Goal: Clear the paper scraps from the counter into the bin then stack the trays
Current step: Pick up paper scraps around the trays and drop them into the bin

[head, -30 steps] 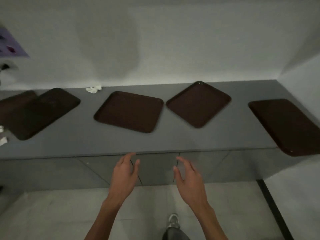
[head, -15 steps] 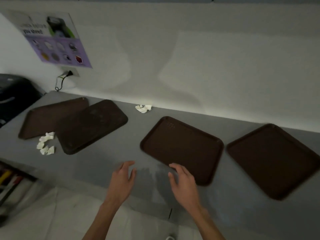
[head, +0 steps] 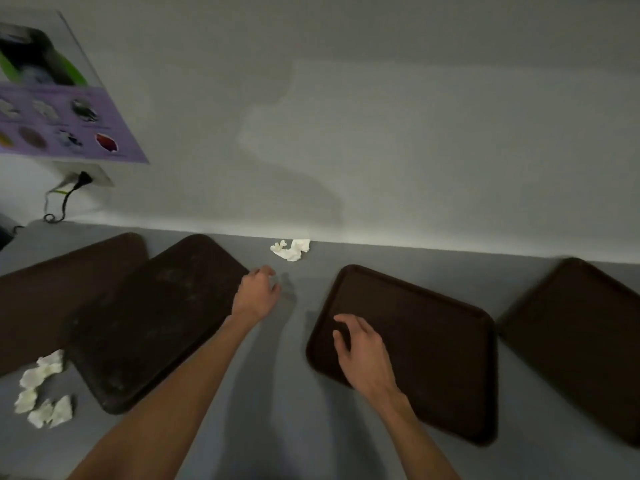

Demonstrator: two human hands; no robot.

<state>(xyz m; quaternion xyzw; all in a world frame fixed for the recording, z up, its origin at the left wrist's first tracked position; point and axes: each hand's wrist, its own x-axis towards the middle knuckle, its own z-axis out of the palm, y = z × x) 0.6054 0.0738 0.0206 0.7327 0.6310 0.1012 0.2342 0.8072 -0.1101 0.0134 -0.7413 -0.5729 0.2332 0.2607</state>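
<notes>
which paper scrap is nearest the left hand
The crumpled white paper scrap by the wall, just beyond the left hand; the other white scraps cluster at the grey counter's near-left edge.

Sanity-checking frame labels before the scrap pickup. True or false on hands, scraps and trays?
1. The left hand grips the scrap by the wall. False: it holds nothing and is short of that scrap.
2. The right hand is over the third tray from the left. True.
3. A cluster of scraps lies on the counter at the near left. True.
4. The trays are stacked in one pile. False: they lie spread along the counter; only the far-left tray and the second tray overlap.
</notes>
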